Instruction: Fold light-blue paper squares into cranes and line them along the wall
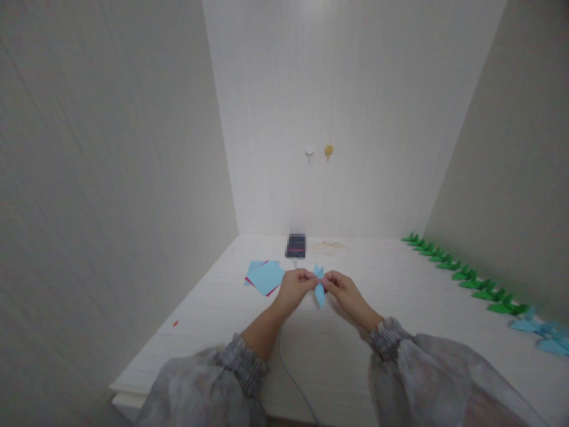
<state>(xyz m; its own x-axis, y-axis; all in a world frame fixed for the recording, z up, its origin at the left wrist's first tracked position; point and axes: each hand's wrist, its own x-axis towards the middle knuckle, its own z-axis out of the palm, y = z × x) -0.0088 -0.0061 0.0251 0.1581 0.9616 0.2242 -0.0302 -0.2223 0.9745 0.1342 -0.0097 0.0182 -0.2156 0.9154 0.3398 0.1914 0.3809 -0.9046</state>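
A light blue folded paper (320,296) is held upright over the middle of the table, its top split into two points and its lower end tapering. My left hand (297,289) pinches it from the left side, and my right hand (342,289) pinches it from the right. The fingertips of both hands nearly meet at its middle and cover part of the folds. Just left of my left hand lies a loose stack of light blue paper sheets (265,276), with red edges showing beneath.
A phone (296,245) lies at the back, with a cable (288,370) running toward the front edge. Along the right wall stand a row of green folded paper figures (464,274) and some blue ones (528,323). A red scrap (175,323) lies left. Two hooks (328,150) hang on the back wall.
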